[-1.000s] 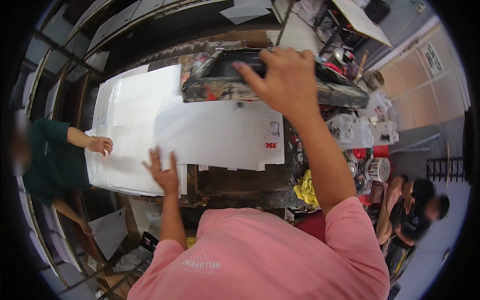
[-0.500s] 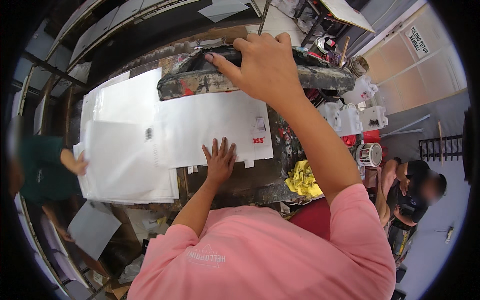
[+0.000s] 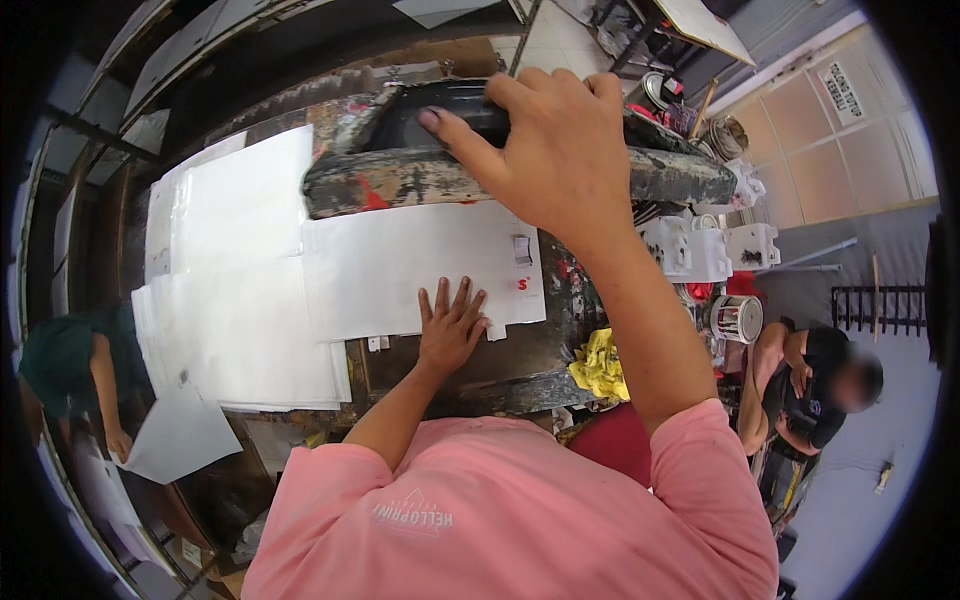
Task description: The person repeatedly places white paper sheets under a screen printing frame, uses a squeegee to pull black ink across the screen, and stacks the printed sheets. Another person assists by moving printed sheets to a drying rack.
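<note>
My left hand (image 3: 452, 322) lies flat with spread fingers on a white sheet (image 3: 400, 265) at the middle of the table. A small red print (image 3: 522, 285) shows near the sheet's right edge. Beyond the sheet, my right hand (image 3: 560, 150) grips the near bar of a paint-stained wooden screen printing frame (image 3: 420, 180), its thumb stretched over the inner side. Some of its fingertips are hidden behind the hand. The frame is tilted up off the sheet, its dark inside (image 3: 405, 115) facing me.
A stack of white sheets (image 3: 235, 330) lies at left, where a co-worker's hand (image 3: 118, 445) holds a sheet (image 3: 185, 435). A yellow crumpled cloth (image 3: 600, 365) is right of the table. White containers (image 3: 705, 255) and a paint can (image 3: 737, 318) stand beyond. Another person (image 3: 820, 385) sits at right.
The frame and my right hand have come slightly nearer, showing more of the frame's dark inside. My left hand stays on the sheet. The co-worker's hand has left the stack.
</note>
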Demonstrator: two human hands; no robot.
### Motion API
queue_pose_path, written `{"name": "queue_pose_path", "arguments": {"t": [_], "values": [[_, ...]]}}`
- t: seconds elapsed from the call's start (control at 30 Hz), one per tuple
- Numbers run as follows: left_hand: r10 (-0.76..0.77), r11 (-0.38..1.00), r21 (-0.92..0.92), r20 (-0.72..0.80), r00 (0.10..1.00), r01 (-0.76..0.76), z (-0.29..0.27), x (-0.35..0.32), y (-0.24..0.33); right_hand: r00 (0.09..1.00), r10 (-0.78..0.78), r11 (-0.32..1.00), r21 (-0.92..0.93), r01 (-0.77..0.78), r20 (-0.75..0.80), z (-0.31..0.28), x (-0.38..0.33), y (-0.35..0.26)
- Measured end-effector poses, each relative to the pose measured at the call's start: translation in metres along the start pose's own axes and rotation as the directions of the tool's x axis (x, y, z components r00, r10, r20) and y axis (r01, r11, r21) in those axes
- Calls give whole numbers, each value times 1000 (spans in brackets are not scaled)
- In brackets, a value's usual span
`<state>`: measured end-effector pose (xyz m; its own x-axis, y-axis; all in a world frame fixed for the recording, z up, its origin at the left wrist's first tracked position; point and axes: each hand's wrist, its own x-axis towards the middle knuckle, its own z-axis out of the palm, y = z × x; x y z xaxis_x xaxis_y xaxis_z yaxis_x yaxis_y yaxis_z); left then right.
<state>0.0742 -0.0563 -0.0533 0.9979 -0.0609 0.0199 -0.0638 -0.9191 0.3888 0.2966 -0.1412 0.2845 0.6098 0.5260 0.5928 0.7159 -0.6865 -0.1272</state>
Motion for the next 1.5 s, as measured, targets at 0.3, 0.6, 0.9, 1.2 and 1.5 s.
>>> {"name": "queue_pose_path", "arguments": {"t": [0.3,0.6,0.9,1.2,1.5], "values": [[-180,679,-734,-165,970,1,-113,-5,29,1000,-2,1000,-27,3,17,5,-29,-8],[-480,-687,-725,505,718,51,-151,-66,23,784,14,1000,-11,-9,621,80,-189,-11],[-318,-751,-606,680,660,263,-42,-72,-39,785,24,998,29,-54,619,141,-276,-15],[-391,-763,-577,771,503,292,-64,-59,-29,838,115,991,-124,-57,533,272,-118,64],[-444,-643,-727,609,657,240,-80,-70,-12,649,4,997,45,-58,761,128,-182,17]]}}
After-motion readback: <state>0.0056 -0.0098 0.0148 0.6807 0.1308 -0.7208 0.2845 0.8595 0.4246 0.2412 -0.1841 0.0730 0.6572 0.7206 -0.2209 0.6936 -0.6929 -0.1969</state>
